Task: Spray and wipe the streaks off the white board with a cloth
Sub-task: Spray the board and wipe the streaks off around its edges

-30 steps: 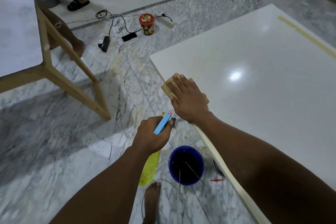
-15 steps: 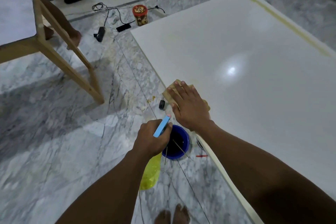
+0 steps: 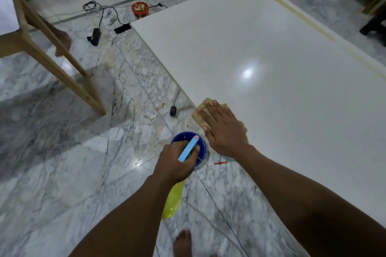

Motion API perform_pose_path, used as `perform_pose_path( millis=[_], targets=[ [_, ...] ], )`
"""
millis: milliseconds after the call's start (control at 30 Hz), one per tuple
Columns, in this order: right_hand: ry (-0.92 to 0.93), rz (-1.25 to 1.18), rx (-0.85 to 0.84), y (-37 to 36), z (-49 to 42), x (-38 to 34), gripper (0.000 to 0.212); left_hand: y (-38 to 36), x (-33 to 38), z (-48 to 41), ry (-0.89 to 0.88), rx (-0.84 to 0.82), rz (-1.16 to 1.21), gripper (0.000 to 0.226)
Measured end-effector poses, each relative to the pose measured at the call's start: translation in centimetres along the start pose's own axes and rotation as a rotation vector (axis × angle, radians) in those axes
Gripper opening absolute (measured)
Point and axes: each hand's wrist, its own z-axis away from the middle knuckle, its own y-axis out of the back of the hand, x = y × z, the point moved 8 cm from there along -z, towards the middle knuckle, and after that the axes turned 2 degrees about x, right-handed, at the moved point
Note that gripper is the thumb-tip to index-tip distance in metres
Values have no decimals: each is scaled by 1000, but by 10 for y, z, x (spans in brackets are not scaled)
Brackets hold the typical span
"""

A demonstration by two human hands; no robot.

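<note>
The white board (image 3: 261, 64) lies flat on wheeled legs and fills the right half of the view. A yellowish streak (image 3: 296, 12) runs along its far right edge. My right hand (image 3: 223, 129) presses flat, fingers straight, on a tan cloth (image 3: 199, 113) at the board's near left edge. My left hand (image 3: 176, 162) grips a yellow spray bottle (image 3: 172, 202) with a blue trigger head (image 3: 188, 150), held over the floor left of the board.
A blue bucket (image 3: 201, 144) stands on the marble floor under my left hand. A wooden table leg (image 3: 62, 69) stands at left. Cables, a black adapter (image 3: 95, 36) and a red-lidded jar (image 3: 140, 10) lie beyond the board. Other people's feet show at the top.
My right hand has slid the cloth back along the board's left edge, away from the far corner. My view has shifted so more of the board shows. The left hand keeps holding the bottle.
</note>
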Motion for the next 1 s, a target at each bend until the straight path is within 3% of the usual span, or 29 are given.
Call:
perform_pose_path(
  millis=[67, 200, 433, 767, 1000],
  targets=[
    [-6, -1, 3, 4, 14, 2, 58, -6, 6, 10, -21, 1, -24, 34],
    [-8, -2, 9, 10, 56, 4, 57, -20, 11, 36, 0, 4, 16, 25],
    [-24, -4, -9, 19, 166, 21, 57, -85, 38, 107, -64, -8, -69, 42],
    [-38, 12, -6, 44, 411, 58, 58, -227, 74, 274, -32, 62, -16, 37],
    [-62, 26, 16, 60, 556, 82, 58, -321, 93, 374, -44, -5, -39, 44]
  ],
)
